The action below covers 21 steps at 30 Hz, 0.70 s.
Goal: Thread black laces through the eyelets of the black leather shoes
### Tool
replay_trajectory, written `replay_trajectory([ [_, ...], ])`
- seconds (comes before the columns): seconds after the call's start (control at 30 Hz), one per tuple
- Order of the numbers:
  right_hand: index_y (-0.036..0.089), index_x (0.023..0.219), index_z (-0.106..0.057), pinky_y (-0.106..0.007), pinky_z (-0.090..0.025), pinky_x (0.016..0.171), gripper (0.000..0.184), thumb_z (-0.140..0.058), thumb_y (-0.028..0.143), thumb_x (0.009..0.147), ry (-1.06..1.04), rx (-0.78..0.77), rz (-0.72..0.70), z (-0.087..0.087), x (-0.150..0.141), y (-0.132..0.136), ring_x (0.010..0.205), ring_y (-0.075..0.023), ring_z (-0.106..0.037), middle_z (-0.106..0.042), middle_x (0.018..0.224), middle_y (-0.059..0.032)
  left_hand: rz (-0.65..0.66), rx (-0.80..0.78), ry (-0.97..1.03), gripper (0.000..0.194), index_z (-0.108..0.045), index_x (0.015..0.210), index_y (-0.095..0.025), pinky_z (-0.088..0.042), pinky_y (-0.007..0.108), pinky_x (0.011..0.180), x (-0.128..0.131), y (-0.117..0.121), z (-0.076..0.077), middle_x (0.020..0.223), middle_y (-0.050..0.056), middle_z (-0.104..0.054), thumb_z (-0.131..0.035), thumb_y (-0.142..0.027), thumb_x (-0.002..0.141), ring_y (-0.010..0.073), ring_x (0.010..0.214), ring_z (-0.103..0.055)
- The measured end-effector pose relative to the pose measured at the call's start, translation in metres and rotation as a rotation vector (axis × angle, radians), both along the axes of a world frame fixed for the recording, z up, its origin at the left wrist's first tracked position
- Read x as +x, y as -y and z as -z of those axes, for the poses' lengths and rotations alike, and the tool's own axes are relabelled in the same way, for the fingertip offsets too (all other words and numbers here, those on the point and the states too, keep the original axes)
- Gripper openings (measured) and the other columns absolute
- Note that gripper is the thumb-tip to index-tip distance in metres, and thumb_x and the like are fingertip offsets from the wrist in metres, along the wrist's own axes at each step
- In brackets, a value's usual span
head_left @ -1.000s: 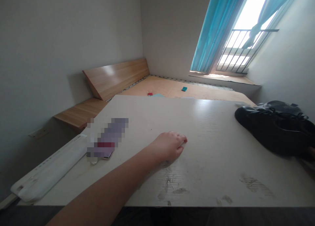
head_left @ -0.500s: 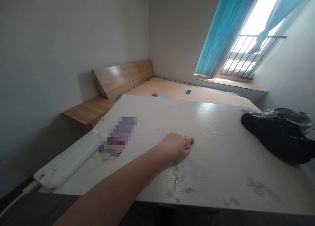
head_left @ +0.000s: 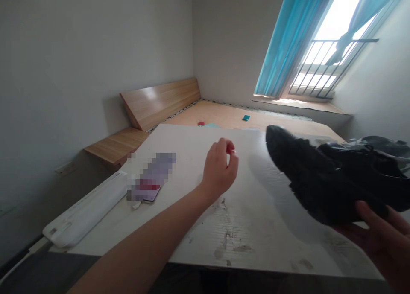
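Note:
My right hand (head_left: 378, 238) comes in from the right edge and grips a black shoe (head_left: 310, 179) by its rear part. The shoe is tilted, toe up and to the left, held above the white tabletop (head_left: 192, 140). Behind it and partly covered lies another black shoe (head_left: 374, 161) with laces. Near the middle of the table, my left hand (head_left: 220, 166) is raised with curved fingers. A gap shows between its thumb and forefinger, and I see nothing held there.
On the left lie a blurred-out purple, phone-like item (head_left: 160, 170) and a long white plastic device (head_left: 86, 208) along the table edge. Grey-and-clear material (head_left: 384, 142) sits behind the shoes. Beyond the table is a bed base (head_left: 221, 110) with a wooden headboard (head_left: 163, 100).
My left hand has lifted off the tabletop and its fingers have parted from the thumb. My right hand has come into view from the right, carrying a black shoe.

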State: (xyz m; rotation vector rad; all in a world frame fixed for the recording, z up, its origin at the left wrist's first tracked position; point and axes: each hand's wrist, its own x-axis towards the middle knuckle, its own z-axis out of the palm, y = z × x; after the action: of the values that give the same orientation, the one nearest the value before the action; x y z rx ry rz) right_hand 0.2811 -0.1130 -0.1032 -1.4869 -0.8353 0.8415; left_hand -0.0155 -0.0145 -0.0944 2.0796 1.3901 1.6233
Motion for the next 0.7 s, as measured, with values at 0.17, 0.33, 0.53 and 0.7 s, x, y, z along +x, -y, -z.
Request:
replay_trajectory([
  [0.17, 0.022, 0.086, -0.066, -0.023, -0.061, 0.057, 0.062, -0.085, 0.059, 0.041, 0.080, -0.043, -0.030, -0.006, -0.063, -0.008, 0.065, -0.0193, -0.069, -0.072, 0.080, -0.0034, 0.019, 0.001, 0.186, 0.012, -0.047, 0.095, -0.021, -0.042, 0.035, 0.087, -0.003, -0.006, 0.001, 0.095, 0.005, -0.057, -0.036, -0.018, 0.090, 0.0188, 0.092, -0.053],
  [0.33, 0.021, 0.079, -0.057, -0.027, -0.054, 0.047, 0.049, -0.075, 0.064, 0.062, 0.605, 0.120, -0.147, -0.004, -0.074, -0.010, 0.058, -0.0221, -0.069, -0.068, 0.066, -0.0034, 0.035, -0.053, 0.164, 0.018, -0.051, 0.100, -0.020, -0.041, 0.036, 0.095, -0.002, -0.007, 0.000, 0.100, 0.006, -0.060, -0.037, -0.018, 0.090, 0.0194, 0.098, -0.054],
  [0.53, 0.019, 0.087, -0.056, -0.027, -0.038, 0.041, 0.037, -0.057, 0.056, 0.088, 1.400, 0.550, -0.090, 0.012, -0.100, 0.002, 0.051, -0.0149, -0.060, -0.065, 0.089, -0.0082, 0.068, -0.075, 0.250, 0.017, -0.053, 0.096, -0.020, -0.042, 0.033, 0.093, -0.004, -0.009, -0.001, 0.102, 0.006, -0.061, -0.036, -0.020, 0.091, 0.0188, 0.100, -0.055],
  [0.7, 0.018, 0.089, -0.055, -0.030, -0.035, 0.048, 0.028, -0.063, 0.045, 0.088, 1.582, 0.761, -0.145, 0.001, -0.130, 0.013, 0.052, -0.0160, -0.056, -0.065, 0.080, -0.0081, 0.221, -0.108, 0.364, 0.020, -0.052, 0.099, -0.020, -0.043, 0.029, 0.081, -0.002, -0.008, -0.002, 0.080, 0.001, -0.057, -0.033, -0.020, 0.093, 0.0154, 0.081, -0.057],
])
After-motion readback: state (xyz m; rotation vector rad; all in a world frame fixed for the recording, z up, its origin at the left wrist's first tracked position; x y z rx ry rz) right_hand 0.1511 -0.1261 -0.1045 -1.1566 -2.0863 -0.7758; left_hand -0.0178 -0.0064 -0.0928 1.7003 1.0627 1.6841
